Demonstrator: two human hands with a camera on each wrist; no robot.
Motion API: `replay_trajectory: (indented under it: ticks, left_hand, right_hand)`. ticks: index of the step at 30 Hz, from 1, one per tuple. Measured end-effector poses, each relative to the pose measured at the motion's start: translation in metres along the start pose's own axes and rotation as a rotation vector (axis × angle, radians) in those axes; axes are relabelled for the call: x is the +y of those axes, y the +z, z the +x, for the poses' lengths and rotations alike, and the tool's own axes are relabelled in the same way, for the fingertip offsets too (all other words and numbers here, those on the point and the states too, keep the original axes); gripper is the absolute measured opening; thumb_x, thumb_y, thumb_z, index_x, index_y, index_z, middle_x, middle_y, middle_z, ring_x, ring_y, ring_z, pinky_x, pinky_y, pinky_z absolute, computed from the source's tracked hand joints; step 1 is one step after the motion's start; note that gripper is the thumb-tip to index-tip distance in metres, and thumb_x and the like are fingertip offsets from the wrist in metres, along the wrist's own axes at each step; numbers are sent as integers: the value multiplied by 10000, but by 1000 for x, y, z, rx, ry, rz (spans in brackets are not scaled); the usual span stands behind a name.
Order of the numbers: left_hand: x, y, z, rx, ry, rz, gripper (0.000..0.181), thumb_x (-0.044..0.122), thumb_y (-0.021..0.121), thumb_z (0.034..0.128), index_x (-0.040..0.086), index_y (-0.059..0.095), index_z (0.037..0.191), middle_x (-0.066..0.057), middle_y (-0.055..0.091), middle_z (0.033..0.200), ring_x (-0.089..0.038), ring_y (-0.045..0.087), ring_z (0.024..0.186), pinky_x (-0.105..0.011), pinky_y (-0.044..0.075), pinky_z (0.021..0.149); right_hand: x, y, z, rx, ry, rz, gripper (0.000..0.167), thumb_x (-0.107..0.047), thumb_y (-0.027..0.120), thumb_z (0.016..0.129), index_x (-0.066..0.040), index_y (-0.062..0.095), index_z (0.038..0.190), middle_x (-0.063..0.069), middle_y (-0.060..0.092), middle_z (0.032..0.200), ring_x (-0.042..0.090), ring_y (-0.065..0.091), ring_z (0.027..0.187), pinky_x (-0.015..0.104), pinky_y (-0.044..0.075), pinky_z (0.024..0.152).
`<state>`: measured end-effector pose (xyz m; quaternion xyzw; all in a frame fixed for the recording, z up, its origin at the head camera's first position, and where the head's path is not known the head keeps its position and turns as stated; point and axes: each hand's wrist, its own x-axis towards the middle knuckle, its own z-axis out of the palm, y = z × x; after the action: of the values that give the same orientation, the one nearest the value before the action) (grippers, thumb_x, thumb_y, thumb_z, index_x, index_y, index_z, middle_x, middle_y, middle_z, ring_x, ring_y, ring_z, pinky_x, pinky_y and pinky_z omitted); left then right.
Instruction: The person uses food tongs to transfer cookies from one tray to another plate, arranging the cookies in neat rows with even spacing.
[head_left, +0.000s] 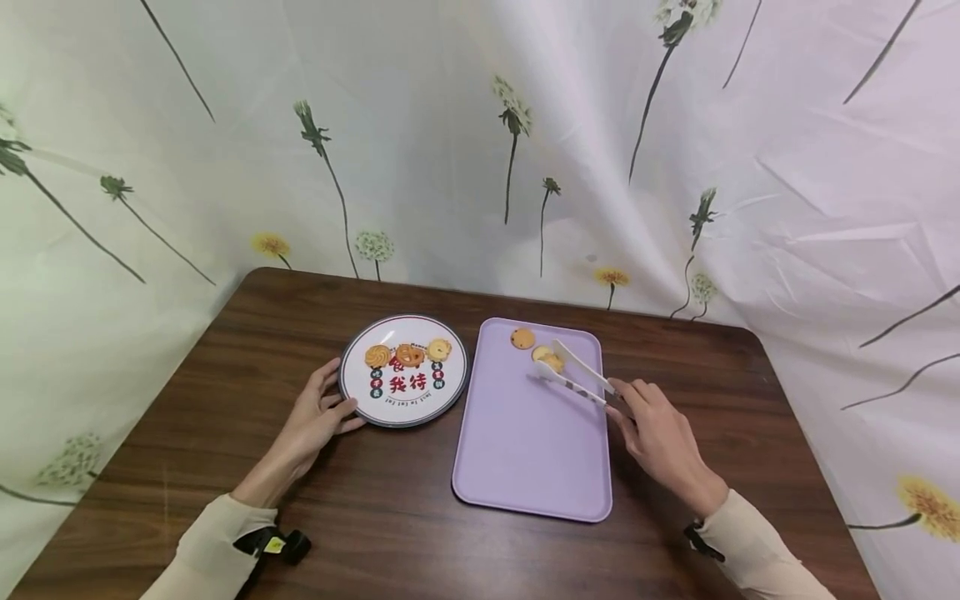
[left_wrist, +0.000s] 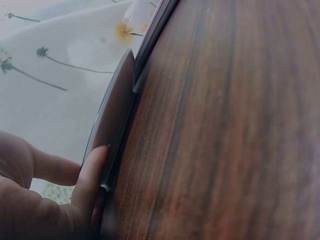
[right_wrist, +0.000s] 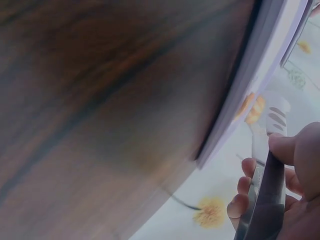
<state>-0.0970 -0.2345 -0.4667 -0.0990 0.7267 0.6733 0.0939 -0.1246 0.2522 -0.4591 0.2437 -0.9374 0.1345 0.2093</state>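
The right hand (head_left: 663, 433) is curling round the slotted tongs (head_left: 577, 389) from their four o'clock end, and the two tong heads are standing apart on either side of what look like two overlapping butter cookies (head_left: 551, 360); whether they are touching them, I cannot tell. These cookies are lying near twelve o'clock on the lilac tray (head_left: 532, 450), with a chocolate chip cookie (head_left: 522, 338) at their ten o'clock.

The left hand (head_left: 311, 421) is gripping the rim of the printed plate (head_left: 405, 406) at about eight o'clock, its thumb lying at the edge. A swirl cookie (head_left: 378, 356), a pretzel-shaped cookie (head_left: 410, 356) and a pale shaped cookie (head_left: 439, 350) are sitting on it between ten and two o'clock.

The cookies are probably being light, stiff and brittle, likely crumbling under a hard squeeze; taking one low across opposite edges, with slight pressure, is looking safest. The overlap is making a sliding upper cookie likely. The glossy plate is seeming rigid and smooth, so holding its rim is steadying it well.
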Motion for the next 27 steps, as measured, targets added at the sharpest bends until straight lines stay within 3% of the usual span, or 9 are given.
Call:
replay_trajectory:
  ticks: [9, 18, 27]
  left_hand:
    - [1, -1, 0, 4, 1, -3, 795, -69, 400, 1067, 132, -55, 1687, -244, 24, 1737, -445, 317, 1487, -229, 641, 915]
    - [-2, 0, -1, 13, -5, -5, 798, -76, 405, 1060, 128, -45, 1687, -258, 40, 1731, -445, 333, 1474, -229, 642, 912]
    - [-1, 0, 0, 5, -10, -5, 807, -67, 416, 1063, 138, -50, 1688, -254, 39, 1732, -452, 341, 1475, -231, 645, 908]
  right_hand:
    - [-27, 10, 27, -22, -41, 49, 371, -223, 761, 959, -115, 683, 1305, 19, 640, 948, 159, 527, 803, 302, 479, 520]
    - [-51, 22, 47, -34, -100, 96, 377, -226, 745, 974, -128, 674, 1331, 44, 683, 1050, 198, 619, 910, 385, 591, 618]
    - [-79, 34, 67, -53, -190, 116, 401, -242, 751, 973, -123, 668, 1346, 15, 659, 1018, 178, 603, 893, 362, 594, 629]
